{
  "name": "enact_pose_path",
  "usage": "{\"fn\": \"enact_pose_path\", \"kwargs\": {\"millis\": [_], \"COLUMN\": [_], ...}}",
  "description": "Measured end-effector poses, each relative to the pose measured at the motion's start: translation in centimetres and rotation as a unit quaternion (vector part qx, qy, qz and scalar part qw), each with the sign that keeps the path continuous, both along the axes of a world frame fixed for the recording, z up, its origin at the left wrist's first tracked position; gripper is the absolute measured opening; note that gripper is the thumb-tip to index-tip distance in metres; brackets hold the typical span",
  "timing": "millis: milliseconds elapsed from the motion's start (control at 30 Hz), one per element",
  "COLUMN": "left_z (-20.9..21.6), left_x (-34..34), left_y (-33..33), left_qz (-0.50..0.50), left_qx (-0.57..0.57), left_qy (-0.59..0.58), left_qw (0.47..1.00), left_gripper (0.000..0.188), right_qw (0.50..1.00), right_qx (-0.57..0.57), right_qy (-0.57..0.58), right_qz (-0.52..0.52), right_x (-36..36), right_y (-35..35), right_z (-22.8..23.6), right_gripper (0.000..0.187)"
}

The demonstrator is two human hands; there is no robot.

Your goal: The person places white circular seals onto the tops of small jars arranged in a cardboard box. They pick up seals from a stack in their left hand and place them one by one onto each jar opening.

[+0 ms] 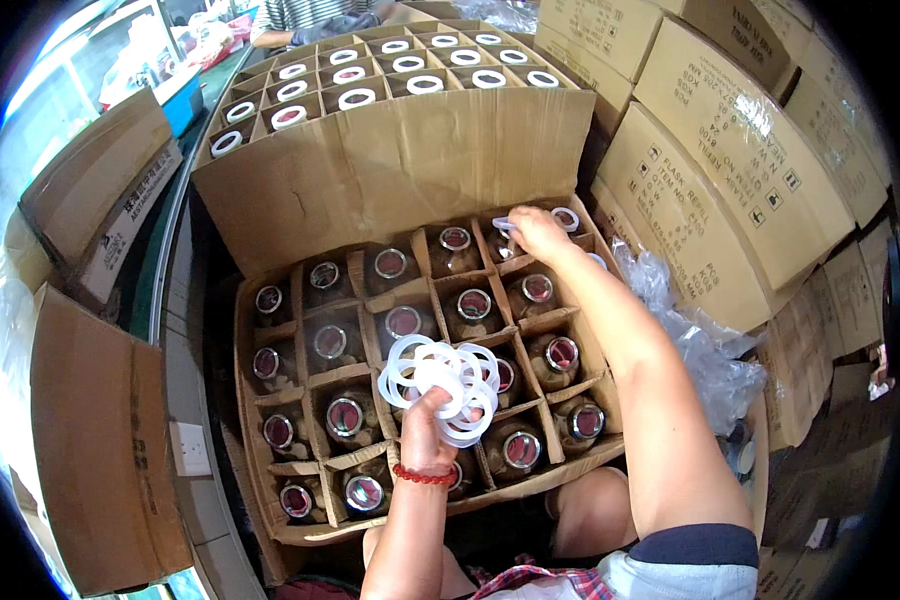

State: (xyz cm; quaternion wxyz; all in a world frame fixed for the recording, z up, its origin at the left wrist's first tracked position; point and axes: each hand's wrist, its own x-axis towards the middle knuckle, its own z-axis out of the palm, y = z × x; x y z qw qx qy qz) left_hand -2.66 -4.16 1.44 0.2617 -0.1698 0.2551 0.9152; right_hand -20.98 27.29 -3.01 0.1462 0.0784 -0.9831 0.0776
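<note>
My left hand (428, 435), with a red bead bracelet at the wrist, is closed around a bunch of white plastic rings (440, 375) over the middle of an open cardboard carton (315, 535). Cardboard dividers part the carton into cells holding glass flasks (345, 418) with silvery rims. At the far right corner, my right hand (540, 235) pinches a white ring (504, 224) above a flask mouth. Beside that hand, another white ring (566, 218) sits in the corner cell. A further ring (597, 261) shows partly behind my right forearm. The bunch hides several flasks.
Behind a raised flap (400, 165) stands a second carton with white rings (357, 99) on its flasks. Stacked boxes (690, 205) and crumpled clear plastic (685, 325) line the right. Open box flaps (105, 440) stand at left. Another person's gloved hand (335, 28) is at the far end.
</note>
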Motion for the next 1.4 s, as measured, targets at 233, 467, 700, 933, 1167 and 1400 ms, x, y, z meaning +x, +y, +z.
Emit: {"fn": "enact_pose_path", "kwargs": {"millis": [233,467,700,933,1167,1400], "left_z": [0.2,-0.6,-0.5,-1.2,-0.5,-0.1], "left_x": [0.5,0.1,0.3,0.1,0.2,0.4], "left_y": [-0.5,0.0,-0.5,-0.1,-0.4,-0.5], "left_qz": [0.014,-0.006,0.001,-0.009,0.002,-0.002], "left_qx": [-0.016,-0.003,-0.012,-0.008,-0.017,0.003], "left_qy": [0.0,-0.002,-0.001,0.001,-0.015,0.016], "left_qw": [1.0,1.0,1.0,1.0,1.0,1.0], "left_gripper": [0.045,0.048,0.048,0.047,0.047,0.047], "right_qw": [0.994,0.989,0.978,0.992,0.982,0.987], "right_qx": [0.063,0.098,0.176,0.079,0.157,0.104], "right_qy": [0.052,-0.079,-0.109,-0.081,-0.107,-0.101], "right_qz": [-0.069,-0.074,-0.007,-0.049,0.013,0.065], "right_x": [0.4,-1.4,1.6,-0.1,1.1,1.0], "right_y": [0.5,0.7,0.1,-0.8,-0.1,1.1], "right_z": [0.5,-0.3,-0.1,-0.2,-0.6,-0.3], "right_gripper": [0.021,0.017,0.023,0.024,0.022,0.025]}}
